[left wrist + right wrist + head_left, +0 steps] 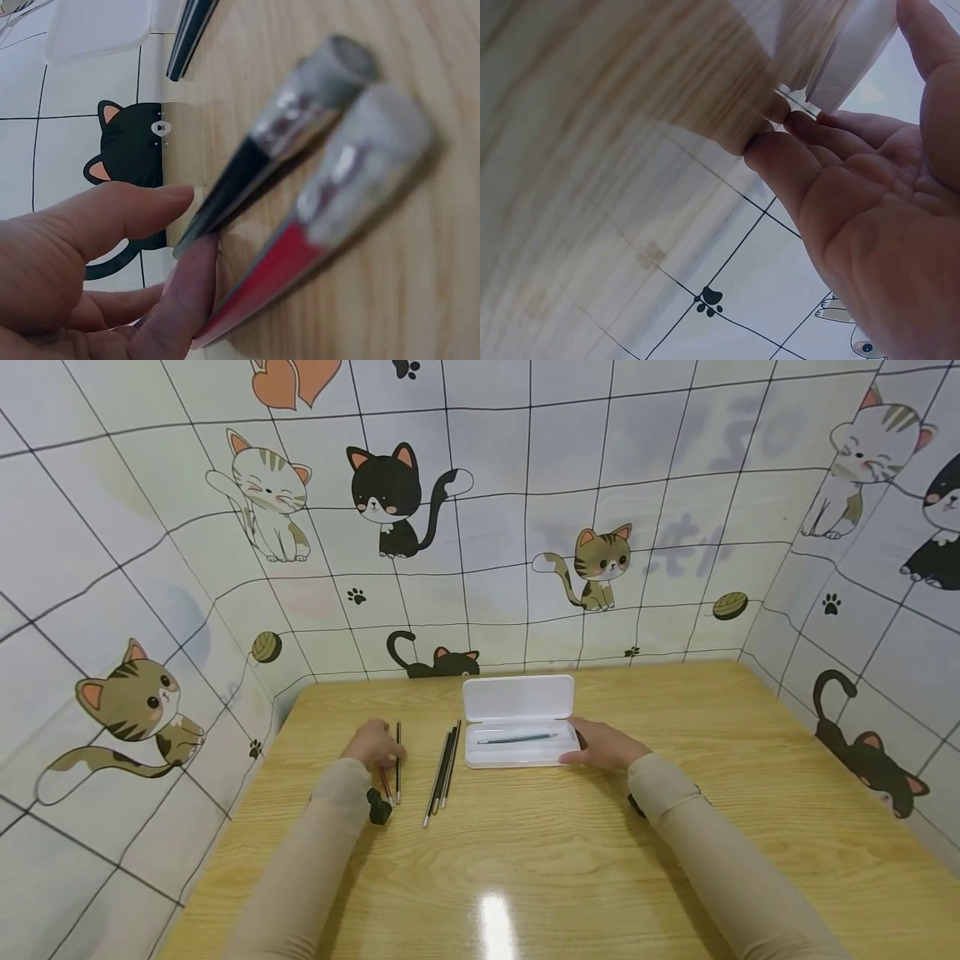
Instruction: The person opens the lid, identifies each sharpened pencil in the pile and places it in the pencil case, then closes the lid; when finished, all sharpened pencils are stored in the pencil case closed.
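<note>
My left hand (372,744) reaches down over a black pencil (238,176) and a red pencil (281,259) lying side by side on the table. In the left wrist view its thumb and index finger stand apart on either side of the black pencil's far end. Both pencils show silvery ferrules and pale eraser ends. My right hand (606,745) holds the right end of a white pencil case (517,764), thumb at the front corner and fingers round the side. The case stands open with its lid (518,697) raised; a teal pencil (517,739) lies inside.
Several dark pencils (444,772) lie close together between my left hand and the case. The wooden table (570,868) ends at a cat-patterned wall covering (495,552) at the back and sides.
</note>
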`<move>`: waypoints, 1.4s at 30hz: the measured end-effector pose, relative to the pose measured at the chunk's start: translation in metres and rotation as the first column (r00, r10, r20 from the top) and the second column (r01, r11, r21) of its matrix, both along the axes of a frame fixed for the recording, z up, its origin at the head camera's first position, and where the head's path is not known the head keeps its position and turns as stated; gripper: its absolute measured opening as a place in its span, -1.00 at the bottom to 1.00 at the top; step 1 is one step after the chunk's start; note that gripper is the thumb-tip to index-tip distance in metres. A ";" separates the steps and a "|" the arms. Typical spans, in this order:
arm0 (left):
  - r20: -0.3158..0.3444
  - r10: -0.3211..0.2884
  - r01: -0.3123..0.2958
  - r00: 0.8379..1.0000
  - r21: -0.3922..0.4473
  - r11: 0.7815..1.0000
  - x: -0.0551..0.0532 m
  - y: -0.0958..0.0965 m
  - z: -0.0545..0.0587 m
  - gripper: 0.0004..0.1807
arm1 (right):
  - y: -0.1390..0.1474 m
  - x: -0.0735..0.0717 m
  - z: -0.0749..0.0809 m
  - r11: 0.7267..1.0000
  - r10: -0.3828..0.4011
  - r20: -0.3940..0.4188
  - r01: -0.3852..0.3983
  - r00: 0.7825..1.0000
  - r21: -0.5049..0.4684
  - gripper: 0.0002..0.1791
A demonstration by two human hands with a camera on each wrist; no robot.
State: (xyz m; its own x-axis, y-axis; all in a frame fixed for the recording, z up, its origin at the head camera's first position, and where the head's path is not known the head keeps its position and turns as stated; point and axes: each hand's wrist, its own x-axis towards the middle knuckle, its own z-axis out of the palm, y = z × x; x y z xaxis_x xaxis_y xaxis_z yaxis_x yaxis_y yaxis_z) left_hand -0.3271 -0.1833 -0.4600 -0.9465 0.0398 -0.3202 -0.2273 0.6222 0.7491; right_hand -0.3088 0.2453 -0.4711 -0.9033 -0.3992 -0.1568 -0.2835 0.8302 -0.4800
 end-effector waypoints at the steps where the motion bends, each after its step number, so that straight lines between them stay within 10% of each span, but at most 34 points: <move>1: -0.006 0.003 -0.003 1.000 -0.009 1.000 0.000 0.000 -0.001 -0.15 | 0.000 0.000 0.000 1.000 -0.001 0.001 0.001 1.000 -0.001 0.02; 21: -0.030 -0.094 0.087 0.995 -0.194 0.977 -0.006 -0.009 0.003 -0.18 | -0.001 0.003 0.002 0.999 0.012 0.002 -0.012 1.000 -0.033 -0.02; 42: -0.017 -0.151 0.150 0.988 -0.013 0.989 0.002 -0.008 0.008 -0.36 | -0.002 0.003 0.002 1.000 0.009 -0.006 -0.009 1.000 -0.019 -0.03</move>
State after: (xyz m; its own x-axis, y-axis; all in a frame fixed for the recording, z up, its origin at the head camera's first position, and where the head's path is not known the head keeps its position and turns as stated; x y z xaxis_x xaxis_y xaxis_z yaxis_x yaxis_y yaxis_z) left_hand -0.3250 -0.1918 -0.4523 -0.9357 0.1786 -0.3041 -0.1167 0.6569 0.7449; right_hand -0.3055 0.2434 -0.4690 -0.9004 -0.4105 -0.1438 -0.2943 0.8184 -0.4936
